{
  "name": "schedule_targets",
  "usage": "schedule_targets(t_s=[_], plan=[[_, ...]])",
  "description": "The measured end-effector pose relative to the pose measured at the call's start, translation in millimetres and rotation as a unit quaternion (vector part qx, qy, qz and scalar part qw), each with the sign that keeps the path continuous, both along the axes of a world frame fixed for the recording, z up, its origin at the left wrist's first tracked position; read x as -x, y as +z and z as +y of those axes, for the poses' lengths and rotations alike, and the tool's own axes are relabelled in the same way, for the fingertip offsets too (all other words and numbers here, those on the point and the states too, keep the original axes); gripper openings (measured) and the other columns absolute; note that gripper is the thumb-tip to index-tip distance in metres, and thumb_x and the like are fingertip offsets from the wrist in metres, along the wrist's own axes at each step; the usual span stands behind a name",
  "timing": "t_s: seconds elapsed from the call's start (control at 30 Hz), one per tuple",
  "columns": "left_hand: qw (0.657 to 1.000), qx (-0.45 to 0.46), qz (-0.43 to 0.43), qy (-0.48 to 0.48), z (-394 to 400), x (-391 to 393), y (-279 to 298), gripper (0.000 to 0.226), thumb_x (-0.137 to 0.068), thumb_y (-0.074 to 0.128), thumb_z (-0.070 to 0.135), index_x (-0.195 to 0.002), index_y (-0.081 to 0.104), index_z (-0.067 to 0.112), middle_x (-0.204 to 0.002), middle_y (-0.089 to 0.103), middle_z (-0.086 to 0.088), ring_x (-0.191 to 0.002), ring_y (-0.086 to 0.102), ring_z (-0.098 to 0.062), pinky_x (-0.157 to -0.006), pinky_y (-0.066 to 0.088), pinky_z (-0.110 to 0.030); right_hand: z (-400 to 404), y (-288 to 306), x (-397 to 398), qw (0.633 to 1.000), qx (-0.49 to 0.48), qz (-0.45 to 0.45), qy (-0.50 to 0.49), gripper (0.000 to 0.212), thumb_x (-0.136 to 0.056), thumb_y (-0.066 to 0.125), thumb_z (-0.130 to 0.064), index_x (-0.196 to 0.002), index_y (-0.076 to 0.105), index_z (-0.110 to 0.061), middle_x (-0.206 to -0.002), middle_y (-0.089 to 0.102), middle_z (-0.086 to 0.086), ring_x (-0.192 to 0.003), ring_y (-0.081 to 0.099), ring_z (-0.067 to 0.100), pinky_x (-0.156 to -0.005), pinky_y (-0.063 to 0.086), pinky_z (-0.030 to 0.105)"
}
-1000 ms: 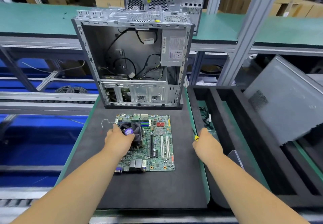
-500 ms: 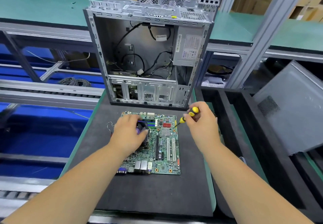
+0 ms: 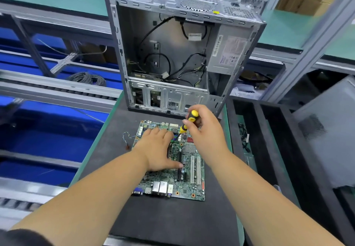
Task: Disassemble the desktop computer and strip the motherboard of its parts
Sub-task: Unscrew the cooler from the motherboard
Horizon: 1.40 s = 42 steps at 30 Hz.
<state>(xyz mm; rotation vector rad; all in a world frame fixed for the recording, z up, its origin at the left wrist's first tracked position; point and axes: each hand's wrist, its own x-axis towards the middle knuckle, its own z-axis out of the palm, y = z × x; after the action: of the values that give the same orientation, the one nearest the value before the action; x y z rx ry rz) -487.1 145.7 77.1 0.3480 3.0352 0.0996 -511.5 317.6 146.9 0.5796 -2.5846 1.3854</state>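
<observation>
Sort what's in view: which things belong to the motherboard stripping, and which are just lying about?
In the job: green motherboard, yellow-and-black-handled screwdriver, right hand gripping it, left hand resting over the board, open grey metal computer case.
Lying about: coiled grey cable, loose grey side panel.

A single head-worn wide-angle view looks forward and steeply down, close over the dark grey foam-matted desk (image 3: 107, 169), with both forearms entering from the bottom edge and the open grey metal computer case (image 3: 172, 53) standing ahead.
</observation>
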Motion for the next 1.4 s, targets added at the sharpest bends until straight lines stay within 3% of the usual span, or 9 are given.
schedule_targets(t_s=[0.27, 0.47, 0.63, 0.7, 0.87, 1.1, 1.2, 1.33, 1.4], plan=[[1.0, 0.002, -0.008, 0.002, -1, 0, 2, 0.105, -0.053, 0.03, 0.097, -0.128, 0.04, 0.024, -0.122, 0.046, 0.002, -0.114, 0.039, -0.024, -0.101, 0.03, -0.042, -4, -4, 5, 1.0, -0.009, -0.012, 0.009, 0.019, -0.093, 0.061, -0.029, -0.106, 0.05, -0.037, -0.092, 0.052, -0.019, -0.083, 0.054, 0.001, -0.066, 0.042, 0.019], [0.999, 0.003, -0.038, -0.027, -6, 0, 5, 0.119, -0.049, 0.038, 0.096, -0.14, 0.028, 0.021, -0.133, 0.037, 0.0, -0.124, 0.032, -0.025, -0.11, 0.024, -0.043, -10, 2, 5, 0.995, -0.061, -0.009, 0.076, 0.017, -0.095, 0.056, -0.024, -0.1, 0.046, -0.036, -0.094, 0.054, -0.014, -0.089, 0.052, 0.008, -0.073, 0.045, 0.03], [0.997, 0.051, -0.047, -0.021, -12, 0, 10, 0.127, -0.052, 0.037, 0.095, -0.148, 0.017, 0.013, -0.144, 0.028, -0.006, -0.137, 0.023, -0.03, -0.118, 0.014, -0.045, -26, 6, 5, 0.972, 0.113, -0.176, 0.105, 0.016, -0.097, 0.046, -0.015, -0.092, 0.046, -0.031, -0.089, 0.058, -0.005, -0.087, 0.059, 0.014, -0.073, 0.042, 0.035], [0.997, 0.064, -0.032, -0.01, -9, 0, 9, 0.117, -0.055, 0.03, 0.094, -0.141, 0.028, 0.015, -0.14, 0.036, -0.006, -0.132, 0.03, -0.03, -0.115, 0.017, -0.044, -35, 3, 4, 0.966, 0.163, -0.172, 0.104, 0.009, -0.098, 0.042, -0.028, -0.091, 0.046, -0.024, -0.083, 0.055, 0.001, -0.079, 0.053, 0.013, -0.076, 0.04, 0.034], [0.996, 0.084, -0.017, -0.023, -6, 5, 5, 0.092, -0.063, 0.035, 0.083, -0.128, 0.035, 0.017, -0.126, 0.042, -0.005, -0.117, 0.039, -0.029, -0.105, 0.029, -0.046, -46, -5, 10, 0.937, 0.3, -0.165, 0.076, 0.039, -0.097, 0.041, -0.041, -0.085, 0.041, -0.005, -0.071, 0.039, 0.01, -0.067, 0.034, 0.022, -0.065, 0.035, 0.036], [0.993, 0.094, -0.059, -0.037, -5, 14, 9, 0.093, -0.063, 0.037, 0.08, -0.13, 0.035, 0.016, -0.128, 0.04, -0.006, -0.118, 0.037, -0.03, -0.102, 0.03, -0.049, -46, -8, 28, 0.9, 0.335, -0.224, 0.167, 0.034, -0.088, 0.045, -0.028, -0.055, 0.044, -0.02, -0.053, 0.035, -0.001, -0.049, 0.027, 0.015, -0.05, 0.022, 0.027], [0.991, 0.103, -0.074, -0.04, -4, 16, 11, 0.094, -0.065, 0.04, 0.079, -0.132, 0.033, 0.014, -0.129, 0.039, -0.009, -0.119, 0.036, -0.031, -0.102, 0.03, -0.05, -44, -3, 35, 0.881, 0.345, -0.262, 0.189, 0.029, -0.085, 0.041, -0.02, -0.057, 0.042, -0.013, -0.05, 0.03, 0.003, -0.047, 0.024, 0.015, -0.051, 0.014, 0.037], [0.987, 0.117, -0.103, -0.049, -4, 16, 15, 0.109, -0.059, 0.041, 0.088, -0.136, 0.029, 0.013, -0.136, 0.035, -0.01, -0.125, 0.032, -0.033, -0.106, 0.028, -0.052, -43, 0, 31, 0.909, 0.298, -0.27, 0.114, 0.022, -0.089, 0.05, -0.034, -0.077, 0.053, -0.016, -0.062, 0.051, 0.003, -0.063, 0.049, 0.022, -0.067, 0.038, 0.037], [0.981, 0.125, -0.135, -0.055, -5, 18, 19, 0.12, -0.048, 0.047, 0.093, -0.137, 0.025, 0.015, -0.139, 0.032, -0.009, -0.13, 0.028, -0.033, -0.109, 0.025, -0.052, -43, 1, 27, 0.923, 0.286, -0.257, 0.031, 0.024, -0.085, 0.056, -0.046, -0.072, 0.058, -0.025, -0.066, 0.059, -0.001, -0.073, 0.055, 0.022, -0.073, 0.04, 0.038]])
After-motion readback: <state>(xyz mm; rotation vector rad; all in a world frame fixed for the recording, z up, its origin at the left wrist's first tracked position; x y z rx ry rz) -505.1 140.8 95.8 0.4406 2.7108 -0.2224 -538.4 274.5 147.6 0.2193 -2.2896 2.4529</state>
